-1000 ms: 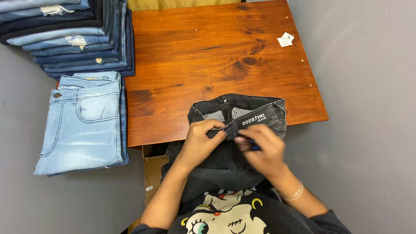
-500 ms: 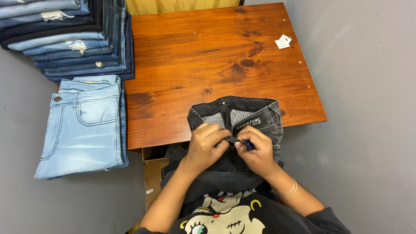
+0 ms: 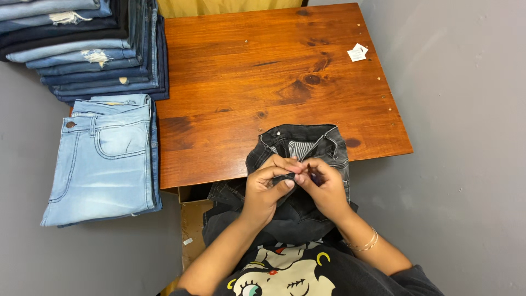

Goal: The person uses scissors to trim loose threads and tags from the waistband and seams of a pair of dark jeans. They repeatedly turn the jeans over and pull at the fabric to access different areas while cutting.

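A: Where do the black jeans (image 3: pixel 300 159) sit?

B: Draped over the near edge of the wooden table (image 3: pixel 257 71), waistband open just beyond the fingertips, legs hanging below the wrists.

A: And the hands?

B: The left hand (image 3: pixel 267 189) and the right hand (image 3: pixel 323 189) meet, fingers pinched together on the fabric at the fly; a small dark thing shows between them, too small to tell.

A: How far along?

B: I'd judge midway: these jeans are unfolded, while the light blue jeans (image 3: pixel 107 159) and the stack of folded jeans (image 3: pixel 82 49) lie finished, well left of the fingers.

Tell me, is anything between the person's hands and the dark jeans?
Nothing visible. The left hand and right hand both already pinch the waistband of the dark jeans at the table edge.
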